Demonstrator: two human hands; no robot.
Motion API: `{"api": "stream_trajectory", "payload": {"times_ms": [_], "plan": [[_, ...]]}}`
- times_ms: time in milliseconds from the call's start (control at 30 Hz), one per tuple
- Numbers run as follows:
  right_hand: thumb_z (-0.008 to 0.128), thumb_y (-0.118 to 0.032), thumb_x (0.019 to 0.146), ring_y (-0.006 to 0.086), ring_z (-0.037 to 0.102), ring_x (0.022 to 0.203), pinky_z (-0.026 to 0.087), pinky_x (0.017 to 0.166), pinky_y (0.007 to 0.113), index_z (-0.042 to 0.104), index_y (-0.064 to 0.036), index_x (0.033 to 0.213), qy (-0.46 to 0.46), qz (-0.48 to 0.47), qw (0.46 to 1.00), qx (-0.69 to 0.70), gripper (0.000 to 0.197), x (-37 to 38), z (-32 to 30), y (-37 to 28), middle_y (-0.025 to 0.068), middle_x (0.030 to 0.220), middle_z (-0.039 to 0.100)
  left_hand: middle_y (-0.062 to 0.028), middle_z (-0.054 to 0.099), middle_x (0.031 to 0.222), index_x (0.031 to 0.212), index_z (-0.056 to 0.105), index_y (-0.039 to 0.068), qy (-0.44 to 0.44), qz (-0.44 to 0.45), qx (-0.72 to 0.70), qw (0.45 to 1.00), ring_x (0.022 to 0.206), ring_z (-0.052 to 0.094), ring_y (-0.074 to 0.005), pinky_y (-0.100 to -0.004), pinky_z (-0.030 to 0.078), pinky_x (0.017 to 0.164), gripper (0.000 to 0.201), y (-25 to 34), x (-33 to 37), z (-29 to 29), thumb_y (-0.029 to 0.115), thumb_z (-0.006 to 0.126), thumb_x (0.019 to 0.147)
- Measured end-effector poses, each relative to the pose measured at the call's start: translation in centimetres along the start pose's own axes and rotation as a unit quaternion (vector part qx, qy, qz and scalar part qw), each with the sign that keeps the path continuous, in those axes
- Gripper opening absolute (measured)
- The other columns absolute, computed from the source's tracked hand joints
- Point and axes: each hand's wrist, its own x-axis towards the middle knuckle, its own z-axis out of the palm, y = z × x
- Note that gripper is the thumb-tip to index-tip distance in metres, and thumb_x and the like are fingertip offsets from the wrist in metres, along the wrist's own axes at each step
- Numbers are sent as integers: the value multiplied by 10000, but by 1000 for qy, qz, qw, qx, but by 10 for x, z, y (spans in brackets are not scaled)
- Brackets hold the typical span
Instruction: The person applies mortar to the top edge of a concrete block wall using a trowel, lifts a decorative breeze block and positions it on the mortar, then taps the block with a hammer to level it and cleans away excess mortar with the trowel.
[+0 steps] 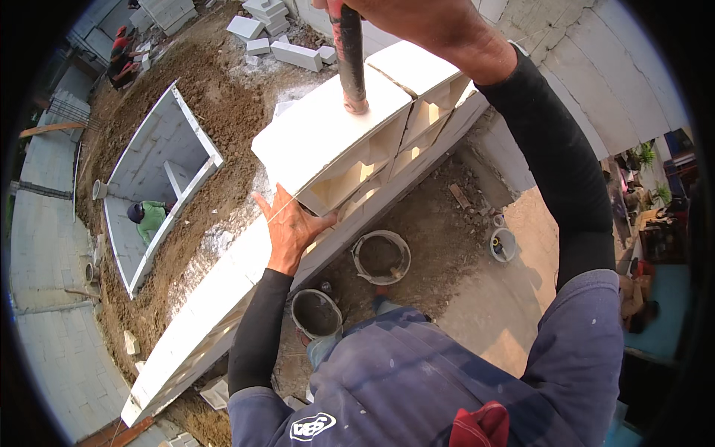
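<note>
My left hand (pixel 292 232) presses on the edge of a white block wall, its fingers and thumb spread apart, just below a large white block (pixel 328 138). At the top edge of the view, my right hand (pixel 424 26) is closed round a thick, dark red-and-black cylindrical tool (pixel 348 52). The tool's worn reddish end meets the top of that block. Part of the right hand's fingers is cut off by the picture's edge. A thin string runs along the wall (pixel 223 279) past my left hand. Gaps show along the wall's near side.
Below the wall stand a bucket (pixel 381 257) and another bucket (pixel 316 313) of grey mix. A smaller bucket (pixel 503 244) is farther right. Beyond the wall, a person in green (pixel 151 217) is inside a block-walled pit (pixel 197 190). Loose white blocks (pixel 296 56) lie behind.
</note>
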Motion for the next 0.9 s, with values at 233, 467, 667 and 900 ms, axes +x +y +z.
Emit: {"api": "stream_trajectory", "payload": {"times_ms": [233,467,667,900], "plan": [[535,-266,1051,110,610,488,484,463,290,626,-9,696,10,-20,999,-36,448,-8,-28,1,44,545,615,-188,591,1371,1484,463,54,-3,3,11,1000,1344,522,-391,-741,38,1193,1060,7,4,1,420,900,591],[542,-260,1043,120,619,493,498,476,297,640,8,759,23,-25,999,-26,403,-10,-28,2,48,557,623,-195,602,1339,1463,490,51,-4,24,12,1000,1289,555,-397,-759,83,1175,1024,6,6,-1,422,892,597],[548,-273,1033,135,645,527,511,502,310,649,22,753,25,-54,998,-10,418,-7,-17,2,70,572,635,-187,608,1325,1448,504,49,-10,10,11,1000,1247,589,-391,-778,98,1159,989,12,5,-3,394,889,604],[554,-275,1027,140,645,532,520,519,316,653,34,781,46,-5,998,-34,407,-8,-6,-14,72,576,634,-171,620,1319,1372,576,61,-7,14,-4,1000,1266,562,-404,-794,115,1145,854,13,5,-6,401,874,648]]}}
